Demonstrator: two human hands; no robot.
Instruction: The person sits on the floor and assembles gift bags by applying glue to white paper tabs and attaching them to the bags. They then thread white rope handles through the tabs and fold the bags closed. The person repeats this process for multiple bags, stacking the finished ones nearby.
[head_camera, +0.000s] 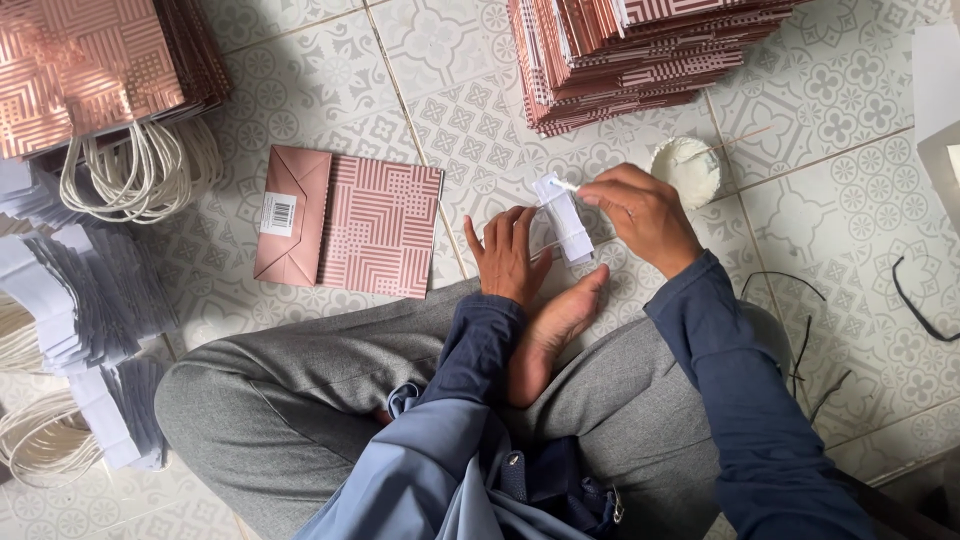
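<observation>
Cord fitting to white card strip, in progress.
The strip (566, 222) is pinched in the right hand (640, 215) over the floor (850, 200); the left hand (508, 255), released, steadies it. Precise cord alignment is judged necessary next.

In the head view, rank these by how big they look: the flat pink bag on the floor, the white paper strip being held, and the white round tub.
1. Flat pink bag, clearly largest.
2. and 3. White paper strip and white round tub look about alike, and the hands partly cover the strip, so I won't rank them.
</observation>
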